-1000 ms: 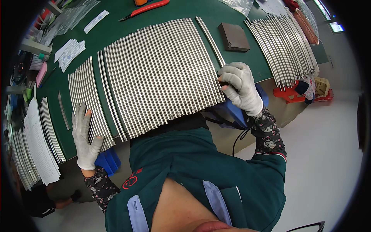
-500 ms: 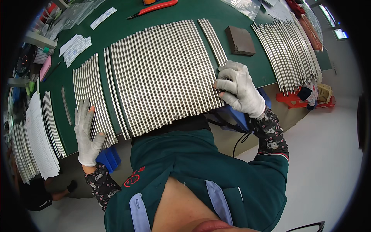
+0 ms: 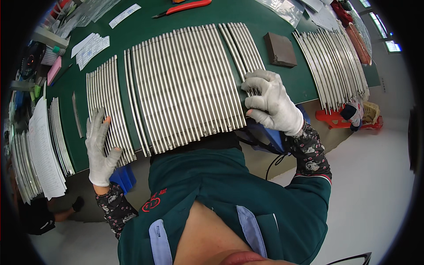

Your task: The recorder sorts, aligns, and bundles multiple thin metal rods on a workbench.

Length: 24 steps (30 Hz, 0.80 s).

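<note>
A wide row of thin silvery metal rods lies side by side on the green table. To its right, across a narrow gap, is a smaller group of the same rods. My right hand, in a white glove with bare fingertips, curls its fingers over the near end of that group; rod ends show between the fingers. My left hand, gloved alike, lies with fingers stretched along another group of rods on the left. Two rods lie between this group and the wide row.
A dark brown block sits right of the rods, with another stack of rods beyond it. Red-handled pliers and paper slips lie at the back. At far left are a printed sheet and more rods.
Several rods have shifted from the wide row's right edge into the small group under my right hand, which has grown wider. My left hand stays nearly in place.
</note>
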Available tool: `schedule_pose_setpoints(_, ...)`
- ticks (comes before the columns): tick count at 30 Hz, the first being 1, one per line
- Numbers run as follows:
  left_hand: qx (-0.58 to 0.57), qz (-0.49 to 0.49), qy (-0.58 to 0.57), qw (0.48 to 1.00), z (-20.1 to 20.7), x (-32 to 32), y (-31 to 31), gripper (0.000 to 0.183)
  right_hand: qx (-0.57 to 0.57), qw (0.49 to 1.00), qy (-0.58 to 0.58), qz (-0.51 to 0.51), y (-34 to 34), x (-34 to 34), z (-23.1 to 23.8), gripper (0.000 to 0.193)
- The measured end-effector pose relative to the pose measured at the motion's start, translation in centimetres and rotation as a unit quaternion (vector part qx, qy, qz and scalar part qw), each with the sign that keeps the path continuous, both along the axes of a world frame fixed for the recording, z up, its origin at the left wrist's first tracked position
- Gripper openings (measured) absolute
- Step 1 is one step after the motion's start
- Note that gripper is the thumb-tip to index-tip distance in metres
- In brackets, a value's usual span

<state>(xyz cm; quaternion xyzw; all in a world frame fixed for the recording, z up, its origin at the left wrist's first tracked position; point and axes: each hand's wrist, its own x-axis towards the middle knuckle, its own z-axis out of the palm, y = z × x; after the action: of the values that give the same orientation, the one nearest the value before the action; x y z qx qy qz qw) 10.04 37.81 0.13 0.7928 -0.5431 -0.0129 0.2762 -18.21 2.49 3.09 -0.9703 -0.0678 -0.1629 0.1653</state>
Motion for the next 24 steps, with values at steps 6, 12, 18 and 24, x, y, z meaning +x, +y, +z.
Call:
schedule_pose_setpoints(6,-0.002,-0.007,-0.006,1.000,0.0,0.2,0.0,0.079,0.028,0.999,-0.030,-0.008,0.8,0.7,0.2,0.025)
schedule_pose_setpoints(12,-0.006,-0.012,-0.018,1.000,0.0,0.3,0.1,0.075,0.013,1.000,-0.005,0.024,1.1,1.5,0.7,0.027)
schedule_pose_setpoints(18,-0.021,-0.015,-0.011,1.000,-0.2,0.2,0.0,0.074,0.003,1.000,0.024,0.010,1.8,1.8,0.9,0.028)
schedule_pose_setpoints(24,-0.015,-0.004,-0.009,1.000,0.3,0.1,0.1,0.073,0.019,0.999,0.016,0.027,2.3,2.7,1.1,0.029)
